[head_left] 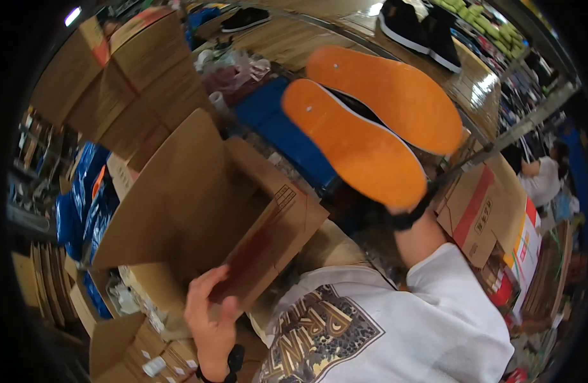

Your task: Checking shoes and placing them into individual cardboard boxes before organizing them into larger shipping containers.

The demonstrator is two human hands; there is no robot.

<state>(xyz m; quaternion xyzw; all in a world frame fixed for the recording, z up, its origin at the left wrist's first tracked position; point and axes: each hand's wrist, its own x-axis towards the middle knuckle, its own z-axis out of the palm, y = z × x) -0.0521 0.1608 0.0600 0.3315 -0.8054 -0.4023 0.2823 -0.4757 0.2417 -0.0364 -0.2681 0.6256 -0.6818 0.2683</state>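
A pair of shoes with flat orange soles (pixel 383 121) is raised at the upper right, soles toward me. A thin white rim and a bit of dark upper show between them. My right hand (pixel 403 208) holds the pair from behind. Its fingers are hidden by the soles, and a black band is at the wrist. Below left, my left hand (pixel 211 313) has thumb and fingers apart, with nothing in it. It is beside the near side of an open cardboard box (pixel 287 220); whether it touches the cardboard I cannot tell. The box's inside is in shadow.
Black shoes with white soles (pixel 421 32) stand on the shiny table (pixel 287 51) at the back. Stacked cardboard (pixel 121 83) rises at the far left. More cartons (pixel 485 214) are at the right, near a metal rail (pixel 530 121). Another person (pixel 546 179) is at the far right.
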